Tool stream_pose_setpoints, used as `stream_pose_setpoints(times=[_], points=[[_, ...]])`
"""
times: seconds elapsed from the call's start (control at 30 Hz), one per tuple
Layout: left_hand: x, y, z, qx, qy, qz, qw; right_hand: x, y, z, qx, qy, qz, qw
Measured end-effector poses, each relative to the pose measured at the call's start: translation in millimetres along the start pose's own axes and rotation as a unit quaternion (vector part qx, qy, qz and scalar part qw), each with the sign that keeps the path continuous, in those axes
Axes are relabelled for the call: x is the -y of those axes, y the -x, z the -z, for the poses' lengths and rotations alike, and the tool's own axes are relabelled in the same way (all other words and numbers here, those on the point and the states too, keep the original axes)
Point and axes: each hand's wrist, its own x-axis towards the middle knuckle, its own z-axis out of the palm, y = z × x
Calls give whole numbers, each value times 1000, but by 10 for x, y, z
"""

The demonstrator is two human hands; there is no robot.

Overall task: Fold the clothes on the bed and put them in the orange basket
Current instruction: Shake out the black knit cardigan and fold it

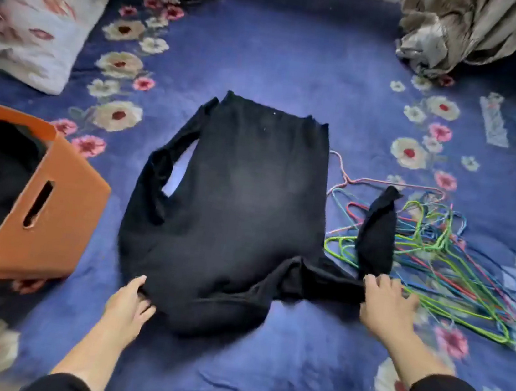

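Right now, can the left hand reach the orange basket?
Probably yes. The basket stands just left of the left hand, with only bare bedcover between; the hand would first let go of the sweater.

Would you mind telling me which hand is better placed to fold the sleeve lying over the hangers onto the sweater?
Right, probably. The right hand touches that sleeve where it bends over the hangers, while the left hand holds the opposite edge of the black sweater.
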Motion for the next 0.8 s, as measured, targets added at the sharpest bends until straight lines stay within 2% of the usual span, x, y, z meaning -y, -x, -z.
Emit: stream_pose_setpoints(times=[0.07,0.13,0.2,0.27,0.33,0.37,0.43,0.5,0.6,0.67,0.7,0.73,0.8], points=[[381,-127,114,-5,-78,12,997,217,175,-376,65,-99,-10,993],[633,-257,151,-7,-137,-11,991,498,309,-702,112,-275,-29,955],[753,-368,140,0,-171,-43,984,791,388,-831,203,-424,-47,881],[863,-455,138,27,-170,-25,985,1058,445,-937,259,-538,-87,797],[926,-501,137,76,-158,20,984,1274,444,-991,250,-627,-146,723],[941,-503,133,99,-156,31,982,1358,430,-1010,232,-657,-153,701],[965,-459,101,128,-144,21,981,1483,415,-1066,215,-676,-125,694],[926,-337,36,125,-139,-41,982,1541,412,-1013,219,-698,-95,675],[814,-161,-30,66,-122,-168,976,1491,427,-864,217,-778,-89,583],[745,-82,-41,52,-101,-200,973,1414,457,-799,211,-821,-97,521],[731,-42,-36,56,-99,-196,974,1375,499,-768,217,-829,-100,506],[744,-4,-36,60,-103,-178,977,1344,551,-781,228,-823,-107,509],[823,47,-13,59,-148,-114,981,1277,699,-820,276,-785,-103,545]])
